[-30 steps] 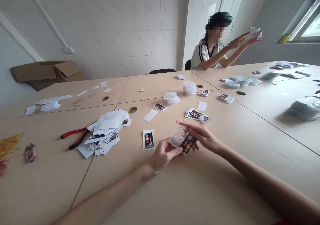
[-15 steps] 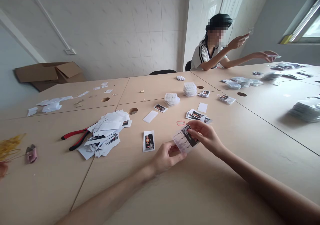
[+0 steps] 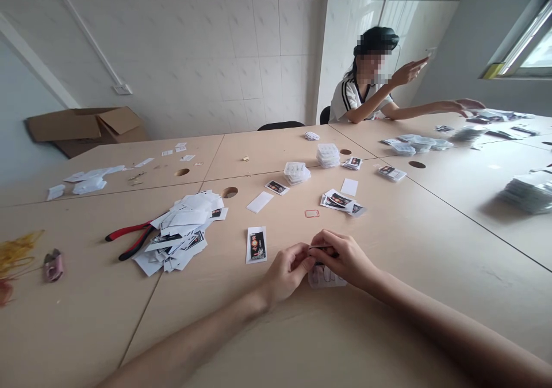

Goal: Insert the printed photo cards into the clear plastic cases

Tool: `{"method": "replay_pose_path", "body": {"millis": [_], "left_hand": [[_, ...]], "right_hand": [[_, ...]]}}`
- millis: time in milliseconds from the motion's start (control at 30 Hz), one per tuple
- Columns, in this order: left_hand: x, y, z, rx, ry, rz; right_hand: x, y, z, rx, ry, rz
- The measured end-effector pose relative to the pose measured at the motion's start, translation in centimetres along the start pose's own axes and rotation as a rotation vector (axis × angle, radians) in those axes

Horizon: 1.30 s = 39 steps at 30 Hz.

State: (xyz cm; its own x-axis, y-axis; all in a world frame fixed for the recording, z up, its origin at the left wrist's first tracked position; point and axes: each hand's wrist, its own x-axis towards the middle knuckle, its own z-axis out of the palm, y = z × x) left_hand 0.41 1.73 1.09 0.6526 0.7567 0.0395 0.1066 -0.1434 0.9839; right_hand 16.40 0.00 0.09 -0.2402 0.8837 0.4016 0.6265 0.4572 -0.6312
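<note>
"As we look down from the head camera, what are our hands gripping?"

"Our left hand (image 3: 287, 273) and right hand (image 3: 340, 258) meet at lower centre, their fingers (image 3: 323, 241) clenched from both sides on a dark printed card (image 3: 321, 251), keeping it raised over a clear plastic tray (image 3: 326, 279)."

"What lies nearby?"

"Red-handled pliers (image 3: 129, 233) beside cut paper scraps (image 3: 181, 233), left of centre."

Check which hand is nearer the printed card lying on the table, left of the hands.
Left. The left hand is just to the right of the printed card and lower in view, not touching it. The right hand is farther right, beyond the left hand.
</note>
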Motion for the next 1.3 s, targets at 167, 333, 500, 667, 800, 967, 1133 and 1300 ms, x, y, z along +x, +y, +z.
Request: {"method": "replay_pose_path", "body": {"millis": [167,333,500,667,800,967,1133,1300], "left_hand": [[0.0,-0.2,0.1,0.057,-0.017,-0.01],[-0.1,-0.1,0.1,0.059,0.003,0.009],[-0.2,0.0,0.0,-0.034,0.102,0.038],[0.0,-0.1,-0.2,-0.144,0.204,-0.001],[0.1,-0.3,-0.2,-0.21,0.233,-0.016],[0.2,-0.7,-0.3,-0.259,0.283,-0.051],[0.3,-0.9,-0.4,-0.252,0.25,-0.042],[0.0,-0.5,-0.2,-0.182,0.188,0.01]], "right_hand": [[-0.1,0.0,0.5,-0.056,0.065,0.085],[0.0,-0.5,0.3,-0.019,0.038,0.078],[0.4,-0.5,-0.6,0.025,0.015,0.064],[0.8,0.8,-1.2,-0.066,0.086,0.098],[1.0,1.5,-1.1,-0.01,0.048,0.084],[0.9,1.4,-1.4,0.121,-0.069,0.065],[0.8,1.2,-1.5,0.21,-0.15,0.09],[0.7,1.0,-0.3,0.161,-0.058,0.149]]}}
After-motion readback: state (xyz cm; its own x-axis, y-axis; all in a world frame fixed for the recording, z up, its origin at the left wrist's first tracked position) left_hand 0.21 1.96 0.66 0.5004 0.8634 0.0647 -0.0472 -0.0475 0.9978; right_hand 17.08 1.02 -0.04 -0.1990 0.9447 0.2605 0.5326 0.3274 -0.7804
